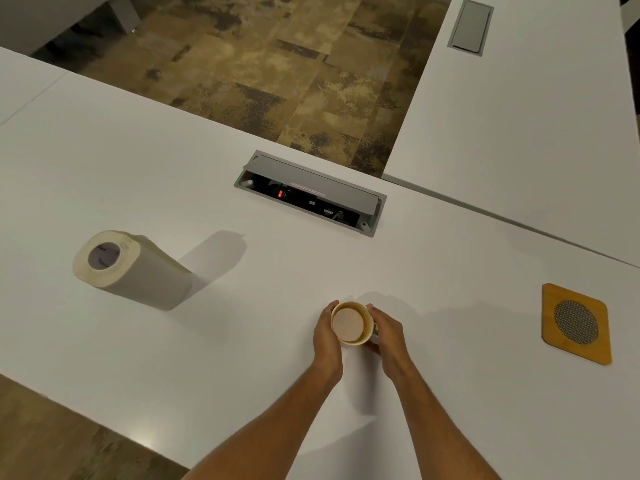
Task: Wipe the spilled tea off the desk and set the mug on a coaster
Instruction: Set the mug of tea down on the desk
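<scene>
Item: mug [351, 323], pale, filled nearly to the rim with milky tea, standing near the front-centre of the white desk [138, 168]. Held on both sides: left hand [325, 336] wrapped round its left wall, fingers curled close against it; right hand [386, 336] cupped round its right wall, fingers closed on it likewise, the handle apparently under that palm though this cannot be told for certain. Whether the base rests on the desk or is just raised cannot be told. Item: coaster [575, 323], square, wooden with a round mesh centre, lying flat well apart to the right of the mug, bare on top. Item: paper towel roll [128, 268], upright, well apart to the left, untouched. Item: cable box [310, 194], lid up, set into the desk on the far side of the mug. No spilled tea can be made out on the surface. Step judged in hand: handling the mug, wiping not begun. Next move, as judged: carry the mug level to the right and set it square on the coaster; being so full, it would slop if tilted or hurried.
</scene>
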